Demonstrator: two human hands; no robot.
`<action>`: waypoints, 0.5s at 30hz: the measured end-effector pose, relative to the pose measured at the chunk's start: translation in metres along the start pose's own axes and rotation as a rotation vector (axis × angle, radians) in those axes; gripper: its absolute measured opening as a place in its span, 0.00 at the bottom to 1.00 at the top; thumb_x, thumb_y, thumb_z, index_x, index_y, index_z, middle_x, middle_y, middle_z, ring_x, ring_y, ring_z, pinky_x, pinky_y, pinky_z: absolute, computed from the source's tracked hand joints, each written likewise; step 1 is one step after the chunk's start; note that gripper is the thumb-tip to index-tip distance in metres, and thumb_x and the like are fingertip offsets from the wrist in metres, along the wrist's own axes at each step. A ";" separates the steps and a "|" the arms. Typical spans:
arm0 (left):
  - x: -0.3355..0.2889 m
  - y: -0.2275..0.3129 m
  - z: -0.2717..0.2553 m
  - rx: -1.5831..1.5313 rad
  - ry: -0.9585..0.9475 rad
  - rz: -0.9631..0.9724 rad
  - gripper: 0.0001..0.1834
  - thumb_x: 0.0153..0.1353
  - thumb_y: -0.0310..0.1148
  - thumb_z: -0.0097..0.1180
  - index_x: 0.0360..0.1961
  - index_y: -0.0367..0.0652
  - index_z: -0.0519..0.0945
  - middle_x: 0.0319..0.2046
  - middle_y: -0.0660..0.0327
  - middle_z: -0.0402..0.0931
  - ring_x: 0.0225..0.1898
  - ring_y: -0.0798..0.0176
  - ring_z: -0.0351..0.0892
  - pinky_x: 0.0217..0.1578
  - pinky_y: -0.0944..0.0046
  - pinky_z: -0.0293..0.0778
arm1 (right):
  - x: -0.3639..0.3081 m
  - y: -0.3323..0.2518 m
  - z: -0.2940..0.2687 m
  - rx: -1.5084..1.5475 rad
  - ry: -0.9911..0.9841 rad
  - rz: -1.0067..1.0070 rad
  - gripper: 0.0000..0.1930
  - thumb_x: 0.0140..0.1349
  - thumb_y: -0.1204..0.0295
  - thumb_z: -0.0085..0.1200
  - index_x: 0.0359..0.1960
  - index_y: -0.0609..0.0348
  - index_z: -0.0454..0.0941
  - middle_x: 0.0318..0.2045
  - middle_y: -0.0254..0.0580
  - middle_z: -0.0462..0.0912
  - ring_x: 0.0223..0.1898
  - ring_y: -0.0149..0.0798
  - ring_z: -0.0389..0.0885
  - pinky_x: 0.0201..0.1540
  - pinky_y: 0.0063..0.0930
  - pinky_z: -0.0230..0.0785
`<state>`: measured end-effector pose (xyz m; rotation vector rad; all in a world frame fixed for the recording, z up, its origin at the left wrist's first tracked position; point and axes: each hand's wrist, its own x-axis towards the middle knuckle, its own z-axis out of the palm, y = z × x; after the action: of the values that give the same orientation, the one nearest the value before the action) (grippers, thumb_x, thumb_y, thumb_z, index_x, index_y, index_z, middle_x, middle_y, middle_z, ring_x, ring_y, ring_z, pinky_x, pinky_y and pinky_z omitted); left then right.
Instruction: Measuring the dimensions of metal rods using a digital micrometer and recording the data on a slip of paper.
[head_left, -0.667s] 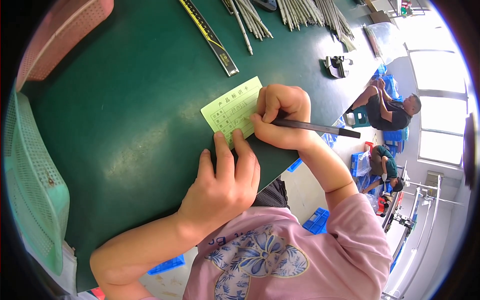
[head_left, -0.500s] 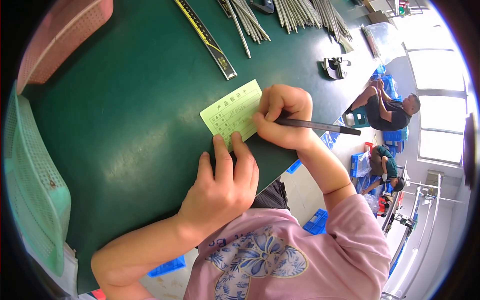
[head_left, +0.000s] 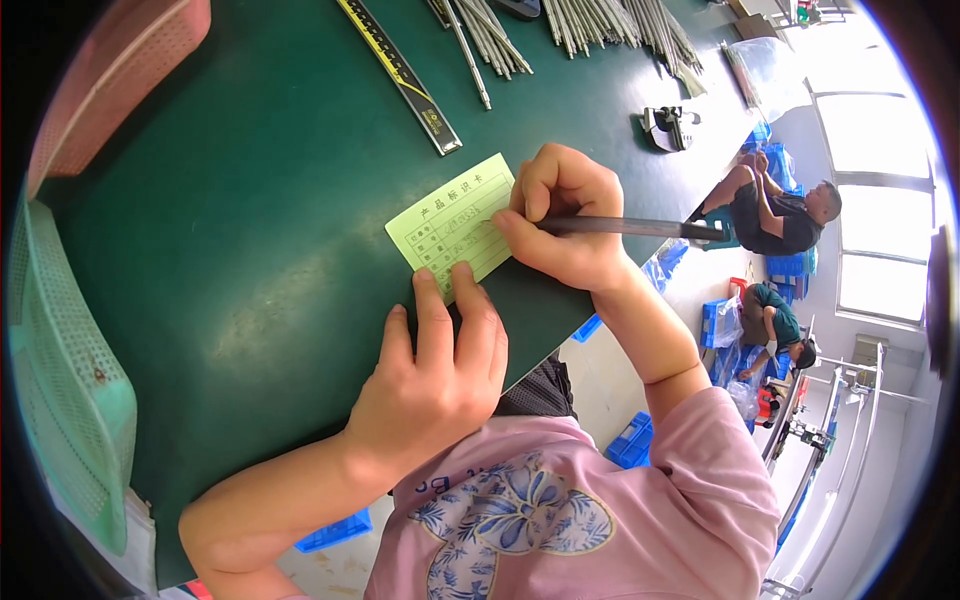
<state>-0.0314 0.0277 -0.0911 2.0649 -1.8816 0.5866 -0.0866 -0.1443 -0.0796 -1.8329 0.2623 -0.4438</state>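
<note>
A light green printed card (head_left: 440, 215) lies tilted on the dark green tabletop, with some handwriting in its rows. The fingertips of my left hand (head_left: 430, 385) rest on the card's near edge, fingers spread and holding nothing. In my right hand (head_left: 570, 215) a dark pen (head_left: 650, 228) is pinched between thumb and fingers, its cap end pointing right. The pen's writing end is over the card's right part; my fingers partly hide it.
Beyond the card lie a black-and-yellow ruler (head_left: 405, 85), bundles of thin metal rods (head_left: 590, 25) and a black device (head_left: 668, 130). Pink (head_left: 120, 90) and green (head_left: 75, 380) perforated baskets stand at left. Two people (head_left: 785, 220) sit off to the right near blue crates (head_left: 632, 440).
The card now appears slightly further left. My left hand shows a small leftward shift with it. The pen in my right hand has swung to a flatter angle.
</note>
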 end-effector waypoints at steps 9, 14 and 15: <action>-0.001 -0.002 -0.002 0.003 -0.007 0.012 0.11 0.50 0.31 0.45 0.26 0.36 0.77 0.34 0.54 0.73 0.36 0.54 0.73 0.27 0.65 0.72 | 0.000 -0.001 -0.001 -0.103 -0.046 -0.039 0.17 0.37 0.88 0.51 0.09 0.56 0.55 0.10 0.33 0.65 0.14 0.23 0.60 0.16 0.16 0.49; -0.001 -0.002 -0.001 0.001 -0.008 0.010 0.11 0.50 0.31 0.45 0.26 0.36 0.77 0.34 0.55 0.73 0.36 0.54 0.73 0.27 0.65 0.72 | -0.001 -0.003 -0.003 -0.171 -0.083 -0.025 0.17 0.37 0.87 0.51 0.09 0.56 0.55 0.10 0.33 0.65 0.13 0.22 0.60 0.15 0.16 0.49; -0.001 -0.002 -0.001 0.002 -0.007 0.010 0.11 0.51 0.31 0.45 0.26 0.36 0.77 0.34 0.55 0.74 0.36 0.54 0.73 0.27 0.65 0.72 | -0.002 -0.003 -0.003 -0.162 -0.094 -0.021 0.17 0.37 0.87 0.51 0.09 0.56 0.55 0.10 0.33 0.65 0.13 0.22 0.60 0.14 0.16 0.49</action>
<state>-0.0298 0.0293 -0.0911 2.0632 -1.8966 0.5851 -0.0894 -0.1453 -0.0763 -2.0108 0.2200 -0.3576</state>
